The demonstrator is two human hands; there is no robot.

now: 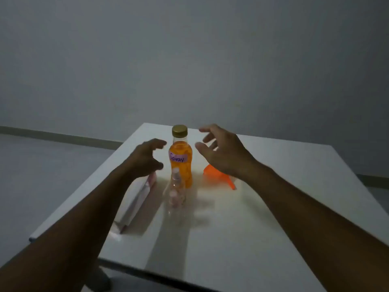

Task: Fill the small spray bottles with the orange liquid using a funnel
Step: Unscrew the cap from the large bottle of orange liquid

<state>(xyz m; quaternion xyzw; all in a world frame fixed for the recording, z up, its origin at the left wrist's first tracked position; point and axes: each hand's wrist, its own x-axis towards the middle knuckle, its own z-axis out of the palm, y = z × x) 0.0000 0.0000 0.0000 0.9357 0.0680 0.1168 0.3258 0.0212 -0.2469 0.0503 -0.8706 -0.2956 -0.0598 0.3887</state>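
A clear bottle of orange liquid (181, 159) with a gold cap and a pink label reading "Spray" stands upright on the white table (284, 218). Right in front of it stand small clear spray bottles (176, 191), blurred; their number is unclear. An orange funnel (219, 175) lies on its side to the right, partly hidden under my right wrist. My left hand (145, 159) hovers just left of the orange bottle, fingers curled apart, holding nothing. On the bottle's other side my right hand (223, 150) is spread open, not touching it.
A flat white and pink packet (136, 203) lies on the table under my left forearm. The table's left edge runs close beside it. A table leg (99, 277) shows below the near edge. A plain wall and floor lie beyond.
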